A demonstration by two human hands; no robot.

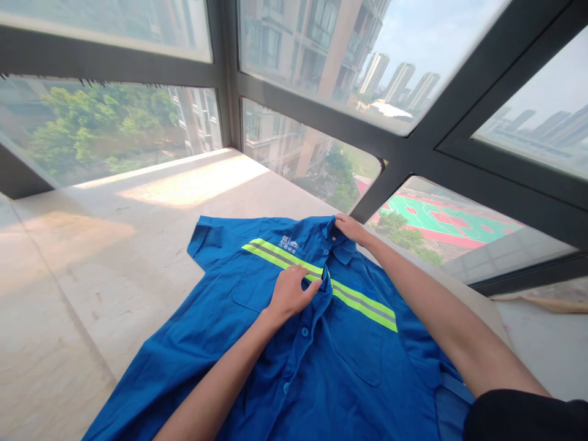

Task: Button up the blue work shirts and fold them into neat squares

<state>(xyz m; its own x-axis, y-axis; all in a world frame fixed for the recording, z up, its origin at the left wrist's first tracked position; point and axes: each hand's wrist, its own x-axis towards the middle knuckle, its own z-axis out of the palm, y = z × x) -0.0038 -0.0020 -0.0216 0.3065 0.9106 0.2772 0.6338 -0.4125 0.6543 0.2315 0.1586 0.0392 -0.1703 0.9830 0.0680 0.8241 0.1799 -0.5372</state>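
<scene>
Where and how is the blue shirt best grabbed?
Probably by the collar, from its far edge: folded layers stand slightly raised there, and the right grip is at that edge. The blue shirt lies front up, collar away from the person, its body mostly flat with little to pinch.

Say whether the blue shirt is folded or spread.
Spread: the blue shirt lies front-up on the ledge, one sleeve extended, both pockets showing.

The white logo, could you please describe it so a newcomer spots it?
On the pale ledge lies a blue shirt. Above the image-left half of its yellow-green stripe sits the white logo, set apart by lettering and a peaked emblem.
</scene>
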